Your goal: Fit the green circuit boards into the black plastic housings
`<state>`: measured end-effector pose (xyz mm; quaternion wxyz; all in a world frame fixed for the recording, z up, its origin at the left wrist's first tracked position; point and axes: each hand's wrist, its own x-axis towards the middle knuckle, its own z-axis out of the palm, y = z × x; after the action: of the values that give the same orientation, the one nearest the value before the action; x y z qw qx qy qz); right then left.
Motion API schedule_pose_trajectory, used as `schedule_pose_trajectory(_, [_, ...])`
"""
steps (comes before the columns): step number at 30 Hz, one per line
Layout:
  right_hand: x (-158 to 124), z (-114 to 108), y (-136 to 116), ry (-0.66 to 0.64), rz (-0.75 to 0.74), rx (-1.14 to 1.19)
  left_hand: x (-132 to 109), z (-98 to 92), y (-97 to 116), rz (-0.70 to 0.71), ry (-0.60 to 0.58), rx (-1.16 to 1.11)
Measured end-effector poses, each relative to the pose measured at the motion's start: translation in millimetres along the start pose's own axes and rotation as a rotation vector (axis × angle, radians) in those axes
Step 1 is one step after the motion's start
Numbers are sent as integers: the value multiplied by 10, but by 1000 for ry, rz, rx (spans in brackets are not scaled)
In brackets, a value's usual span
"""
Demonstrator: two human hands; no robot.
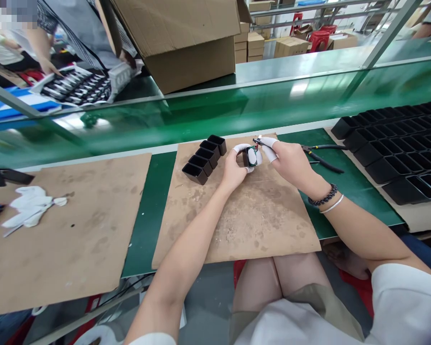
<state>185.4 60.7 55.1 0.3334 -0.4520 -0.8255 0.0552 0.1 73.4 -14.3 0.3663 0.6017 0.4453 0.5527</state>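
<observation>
My left hand [237,165], white cots on its fingertips, is closed around a small black case [245,157] with a green circuit board and a white part showing at its side. My right hand [282,155], also in white finger cots, pinches at the top of the board, by a short reddish wire [256,146]. A small dark piece [256,141] shows at those fingertips; its kind is unclear. Left of my hands, several open black plastic boxes [197,168] stand in a slanting row on the cardboard mat [237,230]. Black-handled pliers [325,160] lie just beyond my right wrist.
Rows of black boxes [398,148] fill the right side. On the left, another cardboard sheet [93,239] carries white gloves [32,206]. A green conveyor [208,117] runs behind the bench, with a large carton [194,62] beyond. A co-worker's hand [50,67] is over a tray [75,86].
</observation>
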Motion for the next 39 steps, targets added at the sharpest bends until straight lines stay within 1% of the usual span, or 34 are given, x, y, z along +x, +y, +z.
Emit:
schedule_pose_trajectory(3, [-14,40,9,-46,-39,-105,-11,-4,4,82,9,81])
schedule_pose_trajectory(5, [-12,70,-13,-74,-34,-137,-15,-14,10,113,6,113])
schedule_pose_trajectory(9, [6,99,-105,-128,16,-237,-20,-22,25,118,7,154])
schedule_pose_trajectory(13, [22,106,-172,-210,27,-351,-23,-1,34,140,1,166])
schedule_pose_trajectory(19, [34,110,-207,-235,30,-412,-34,18,71,108,7,147])
schedule_pose_trajectory(22, [42,76,-214,-245,45,-417,-74,61,107,32,-31,112])
schedule_pose_trajectory(25, [47,43,-209,-267,22,-417,-116,108,138,-40,-62,87])
schedule_pose_trajectory(32, [34,36,-196,-252,-37,-386,-139,108,175,-64,-82,99])
schedule_pose_trajectory(35, [36,22,-189,-241,-46,-374,-144,105,192,-97,-111,75])
schedule_pose_trajectory(39, [48,8,-157,-229,-19,-358,-152,107,215,-112,-167,42])
